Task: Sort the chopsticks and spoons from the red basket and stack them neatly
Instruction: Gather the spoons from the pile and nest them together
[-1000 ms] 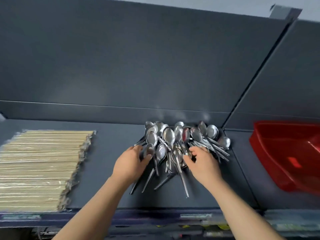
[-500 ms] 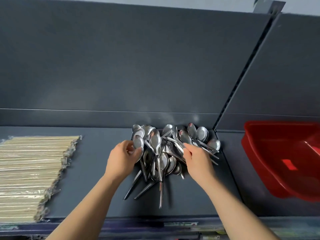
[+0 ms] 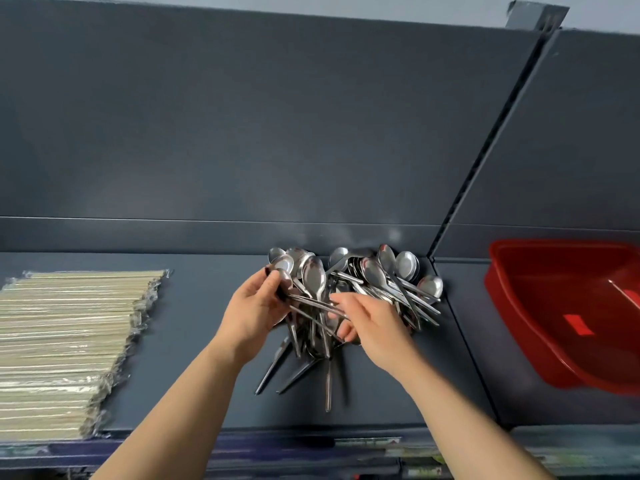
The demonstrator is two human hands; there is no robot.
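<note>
— Why clutch those handles so?
— You're likely squaring the spoons (image 3: 384, 275): your left hand (image 3: 254, 311) pinches several, your right hand (image 3: 375, 327) curls round others. Chopsticks (image 3: 69, 341) lie well left of the spoons; the red basket (image 3: 519, 323), right.

On the shelf (image 3: 194, 358) I watched from afar, the spoons (image 3: 381, 275) lay heaped at the middle, against the back panel (image 3: 277, 133). The chopsticks (image 3: 62, 341) were stacked well to their left, the basket (image 3: 509, 306) stood to their right, and the left hand (image 3: 252, 313) and right hand (image 3: 377, 327) sat at the heap's near side.
</note>
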